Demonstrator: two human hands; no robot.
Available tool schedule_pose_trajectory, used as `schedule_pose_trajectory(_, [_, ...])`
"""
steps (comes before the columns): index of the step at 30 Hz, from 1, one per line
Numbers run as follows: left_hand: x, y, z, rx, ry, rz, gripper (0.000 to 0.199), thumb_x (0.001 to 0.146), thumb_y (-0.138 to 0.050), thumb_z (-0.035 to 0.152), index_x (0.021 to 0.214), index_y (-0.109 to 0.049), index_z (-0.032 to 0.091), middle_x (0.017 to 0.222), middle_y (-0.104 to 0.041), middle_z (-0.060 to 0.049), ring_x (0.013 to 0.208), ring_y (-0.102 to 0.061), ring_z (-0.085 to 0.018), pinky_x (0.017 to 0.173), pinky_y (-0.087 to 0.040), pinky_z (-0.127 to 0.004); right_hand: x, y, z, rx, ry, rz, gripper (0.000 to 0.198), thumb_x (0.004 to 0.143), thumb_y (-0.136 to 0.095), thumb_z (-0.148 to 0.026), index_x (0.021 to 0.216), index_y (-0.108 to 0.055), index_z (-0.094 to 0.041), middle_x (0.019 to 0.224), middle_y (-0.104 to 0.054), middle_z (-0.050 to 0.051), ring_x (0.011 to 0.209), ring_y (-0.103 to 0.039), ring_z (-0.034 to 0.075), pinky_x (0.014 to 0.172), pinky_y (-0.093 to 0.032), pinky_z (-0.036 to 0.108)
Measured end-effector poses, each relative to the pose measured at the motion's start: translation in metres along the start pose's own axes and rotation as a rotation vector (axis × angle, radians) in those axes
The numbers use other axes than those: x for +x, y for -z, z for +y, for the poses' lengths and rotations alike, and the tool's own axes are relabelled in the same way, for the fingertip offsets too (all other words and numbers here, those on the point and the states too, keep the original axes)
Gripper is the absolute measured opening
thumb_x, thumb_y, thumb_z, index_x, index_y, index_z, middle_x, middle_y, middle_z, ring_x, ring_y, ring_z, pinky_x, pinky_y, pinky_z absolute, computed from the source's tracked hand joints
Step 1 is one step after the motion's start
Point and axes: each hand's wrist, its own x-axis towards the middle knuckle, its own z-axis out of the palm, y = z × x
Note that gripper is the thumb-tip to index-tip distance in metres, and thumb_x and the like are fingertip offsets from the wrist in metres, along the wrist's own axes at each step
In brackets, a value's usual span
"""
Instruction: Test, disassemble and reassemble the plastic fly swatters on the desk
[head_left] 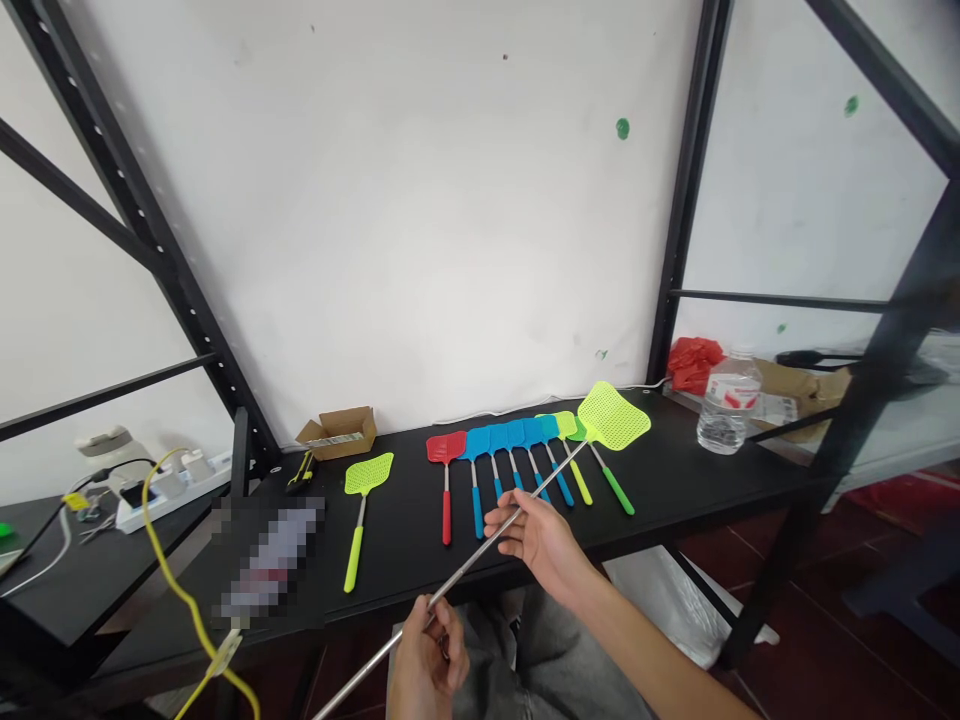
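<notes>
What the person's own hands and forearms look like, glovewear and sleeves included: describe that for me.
Both the left hand and the right hand are ungloved. The right forearm is bare as far as it shows, with no sleeve, watch or bracelet in view. The left forearm falls outside the picture, so its sleeve cannot be judged.

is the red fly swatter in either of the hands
No, the red fly swatter lies on the black table, while the left hand and right hand are on the rod of a yellow-green fly swatter.
</notes>
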Motion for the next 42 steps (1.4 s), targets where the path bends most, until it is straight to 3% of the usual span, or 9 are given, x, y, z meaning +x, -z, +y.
schedule_pose_trajectory(7, [0.004, 0.006, 0.002, -0.011, 0.049, -0.062, 0.039, 0.074, -0.069, 0.051, 0.066, -0.051, 0.017, 0.048, -0.043, 0.006, 0.034, -0.029, -0.004, 0.039, -0.023, -0.019, 0.001, 0.002, -0.004, -0.031, -0.004, 0.001, 0.029, 0.081, -0.067, -0.043, 0.085, -0.066, -0.015, 0.087, -0.073, 0.012, 0.079, -0.070, 0.024, 0.059, -0.049, 0.027])
schedule_pose_trajectory(15, [0.005, 0.007, 0.005, -0.055, 0.002, -0.016, 0.033, 0.076, -0.065, 0.043, 0.064, -0.050, 0.017, 0.048, -0.041, 0.006, 0.035, -0.028, -0.004, 0.039, -0.023, -0.018, 0.012, 0.011, -0.021, 0.059, -0.039, 0.172, 0.018, 0.084, -0.062, -0.033, 0.080, -0.065, -0.016, 0.080, -0.073, 0.007, 0.066, -0.067, 0.018, 0.052, -0.045, 0.024])
schedule_pose_trajectory(25, [0.002, 0.004, 0.012, -0.091, -0.030, -0.015, 0.029, 0.076, -0.065, 0.040, 0.067, -0.050, 0.018, 0.051, -0.042, 0.006, 0.036, -0.027, -0.004, 0.039, -0.027, -0.020, 0.016, 0.025, -0.051, 0.171, 0.062, 0.267, 0.015, 0.086, -0.061, -0.031, 0.079, -0.065, -0.018, 0.075, -0.071, 0.004, 0.063, -0.064, 0.015, 0.050, -0.045, 0.023])
schedule_pose_trajectory(32, [0.016, 0.018, 0.007, -0.059, 0.010, 0.053, 0.040, 0.073, -0.068, 0.051, 0.064, -0.047, 0.019, 0.048, -0.040, 0.007, 0.034, -0.026, -0.004, 0.036, -0.026, -0.020, 0.016, 0.028, -0.055, 0.221, 0.110, 0.280, 0.012, 0.084, -0.061, -0.029, 0.082, -0.065, -0.018, 0.071, -0.069, 0.003, 0.059, -0.061, 0.014, 0.047, -0.042, 0.023])
schedule_pose_trajectory(42, [0.011, 0.014, 0.009, -0.073, -0.051, -0.001, 0.029, 0.075, -0.063, 0.042, 0.067, -0.048, 0.019, 0.050, -0.044, 0.006, 0.034, -0.028, -0.004, 0.038, -0.025, -0.019, 0.017, 0.028, -0.053, 0.233, 0.107, 0.277, 0.008, 0.081, -0.063, -0.027, 0.081, -0.065, -0.018, 0.065, -0.066, 0.001, 0.053, -0.056, 0.012, 0.044, -0.037, 0.022])
